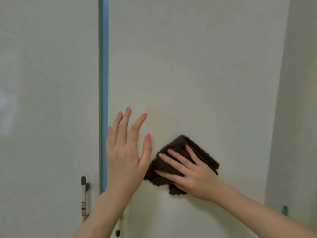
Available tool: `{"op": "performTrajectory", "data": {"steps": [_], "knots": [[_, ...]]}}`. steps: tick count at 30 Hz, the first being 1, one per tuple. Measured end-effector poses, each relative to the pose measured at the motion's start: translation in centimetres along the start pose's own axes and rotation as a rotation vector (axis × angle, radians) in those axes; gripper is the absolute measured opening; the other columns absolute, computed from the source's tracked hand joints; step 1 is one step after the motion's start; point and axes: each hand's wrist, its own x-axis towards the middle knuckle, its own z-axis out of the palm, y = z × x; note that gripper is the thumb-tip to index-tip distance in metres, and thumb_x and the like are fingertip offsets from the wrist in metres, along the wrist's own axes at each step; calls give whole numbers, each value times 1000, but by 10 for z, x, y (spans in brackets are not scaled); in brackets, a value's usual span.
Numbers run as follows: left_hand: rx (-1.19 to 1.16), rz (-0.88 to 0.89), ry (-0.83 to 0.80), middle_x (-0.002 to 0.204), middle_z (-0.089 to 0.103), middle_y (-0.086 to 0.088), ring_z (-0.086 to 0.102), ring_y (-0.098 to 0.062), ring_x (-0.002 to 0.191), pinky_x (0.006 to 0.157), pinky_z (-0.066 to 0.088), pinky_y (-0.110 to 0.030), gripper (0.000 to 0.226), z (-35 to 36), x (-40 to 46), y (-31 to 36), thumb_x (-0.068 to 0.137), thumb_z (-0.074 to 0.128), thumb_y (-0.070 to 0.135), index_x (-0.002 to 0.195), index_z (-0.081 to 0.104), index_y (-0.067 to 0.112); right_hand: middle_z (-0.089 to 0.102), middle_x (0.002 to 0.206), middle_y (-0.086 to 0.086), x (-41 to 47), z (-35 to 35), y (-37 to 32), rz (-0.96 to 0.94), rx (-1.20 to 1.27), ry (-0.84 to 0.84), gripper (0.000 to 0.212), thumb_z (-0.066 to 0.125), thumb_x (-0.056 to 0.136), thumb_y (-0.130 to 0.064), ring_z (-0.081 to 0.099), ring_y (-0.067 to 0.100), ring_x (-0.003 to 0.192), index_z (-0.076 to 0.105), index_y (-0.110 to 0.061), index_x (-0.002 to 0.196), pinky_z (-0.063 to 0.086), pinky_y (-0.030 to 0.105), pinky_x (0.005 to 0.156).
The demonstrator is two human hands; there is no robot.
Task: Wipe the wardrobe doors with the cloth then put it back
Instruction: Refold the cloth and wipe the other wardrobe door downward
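Note:
A pale, glossy wardrobe door (197, 74) fills the middle of the view. A dark brown folded cloth (202, 152) lies flat against it. My right hand (190, 174) presses the cloth to the door with straight, spread fingers. Just left of the cloth, my left hand (127, 150) is held up with straight fingers at the door's left edge; whether it touches the surface I cannot tell.
A second pale door (48, 100) stands on the left, split from the first by a blue vertical strip (103, 83). Its bar handle (84, 198) sits low down; another handle (118, 227) shows behind my left forearm. A plain wall (298, 117) lies on the right.

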Motion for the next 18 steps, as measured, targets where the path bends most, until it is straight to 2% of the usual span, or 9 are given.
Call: {"op": "performTrajectory", "data": {"steps": [1,3,8,11,15,18], "knots": [[12,-11,-14,149,33,-5,21,-20,142,113,22,-42,45,2,-4,3,92,38,33,136,45,23,33,153,6,-20,-1,4,-53,-7,-35,43,49,99,-29,28,23,143,45,-31,141,18,51,117],[36,-16,-30,150,32,-5,20,-20,142,113,22,-43,45,8,-10,9,92,37,34,136,44,24,33,153,5,-48,-6,26,-38,-28,-43,41,45,99,-28,28,21,143,44,-33,140,19,50,117],[68,-5,-27,149,34,-7,22,-22,141,113,22,-43,44,19,-14,18,93,37,35,135,46,24,32,152,12,-42,-31,132,327,-49,96,42,30,103,-37,21,28,145,33,-33,144,13,52,115],[78,-8,-22,150,33,-6,21,-21,141,113,21,-42,44,25,-16,29,93,37,35,135,45,24,31,153,14,-26,-44,173,503,-50,182,43,36,102,-35,23,29,144,38,-27,144,10,52,116],[82,-16,-3,150,32,-5,21,-20,141,111,21,-39,45,32,-21,43,92,37,35,135,45,24,30,153,15,-30,-35,151,608,-48,249,43,41,101,-34,23,33,143,43,-24,142,10,57,116],[82,-21,-7,150,32,-6,23,-22,141,111,23,-44,45,38,-26,55,92,37,34,135,45,24,29,153,15,-74,-20,97,556,-27,198,45,38,100,-35,22,33,144,39,-26,144,13,60,114]]}}
